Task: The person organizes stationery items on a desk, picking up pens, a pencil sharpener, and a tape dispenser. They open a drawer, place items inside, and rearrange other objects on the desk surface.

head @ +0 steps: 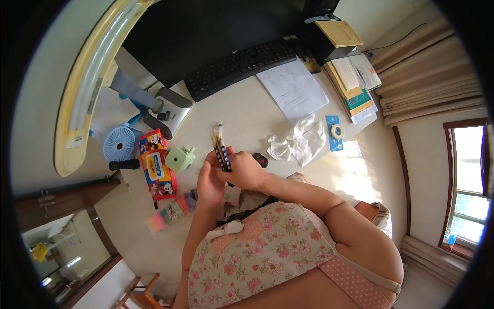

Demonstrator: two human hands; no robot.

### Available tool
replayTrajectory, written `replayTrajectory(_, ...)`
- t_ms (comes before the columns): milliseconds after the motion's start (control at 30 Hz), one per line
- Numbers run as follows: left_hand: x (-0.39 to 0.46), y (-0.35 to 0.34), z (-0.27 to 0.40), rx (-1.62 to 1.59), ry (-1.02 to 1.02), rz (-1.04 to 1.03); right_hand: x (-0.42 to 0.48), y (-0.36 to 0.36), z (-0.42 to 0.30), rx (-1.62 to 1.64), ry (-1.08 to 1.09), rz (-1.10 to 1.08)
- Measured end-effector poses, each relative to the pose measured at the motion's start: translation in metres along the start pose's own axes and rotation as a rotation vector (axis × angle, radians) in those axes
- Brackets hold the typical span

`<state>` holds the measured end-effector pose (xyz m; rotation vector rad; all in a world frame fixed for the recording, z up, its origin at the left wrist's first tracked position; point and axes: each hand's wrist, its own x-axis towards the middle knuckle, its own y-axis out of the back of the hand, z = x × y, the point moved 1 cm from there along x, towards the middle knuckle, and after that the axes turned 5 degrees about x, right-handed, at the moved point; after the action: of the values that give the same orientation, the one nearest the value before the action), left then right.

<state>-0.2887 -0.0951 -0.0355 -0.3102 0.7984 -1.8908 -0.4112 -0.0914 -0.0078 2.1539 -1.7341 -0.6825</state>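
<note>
Both of my hands meet over the near part of the desk, around a bundle of slim pens or sticks (pixel 218 134) in a dark blue sleeve with white dots (pixel 222 156). My right hand (pixel 247 170) grips the sleeve from the right, thumb along its lower end. Against its left side lies my left hand (pixel 210 183), fingers curled round it and partly hidden. The bundle points away from me; its tips look blurred. A light green cube-shaped device (pixel 180 158) stands left of my hands. Just right of them sits a small round black object (pixel 260 160), partly covered.
A wet-wipes pack (pixel 157 166), a blue fan (pixel 119 143) and a lamp (pixel 83 92) are on the left. Farther back lie a keyboard (pixel 243 65) and printed papers (pixel 295 90). To the right are crumpled white cloth or tissue (pixel 299 141) and a tape roll (pixel 337 131).
</note>
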Motion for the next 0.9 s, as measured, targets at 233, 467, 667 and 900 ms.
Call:
replayTrajectory(233,0.002,-0.011,-0.011,0.253,0.099,0.187,-0.005,0.0,0.008,-0.144,-0.078,-0.235)
replayTrajectory(467,0.008,-0.027,-0.021,0.095,0.097,0.264,-0.016,0.012,0.021,-0.137,-0.06,-0.231)
replayTrajectory(667,0.025,-0.05,-0.029,0.072,0.145,0.333,-0.026,0.042,0.024,-0.02,-0.136,-0.2)
replayTrajectory(900,0.049,-0.082,-0.047,-0.093,0.204,0.318,-0.048,0.085,0.049,0.363,-0.123,-0.196)
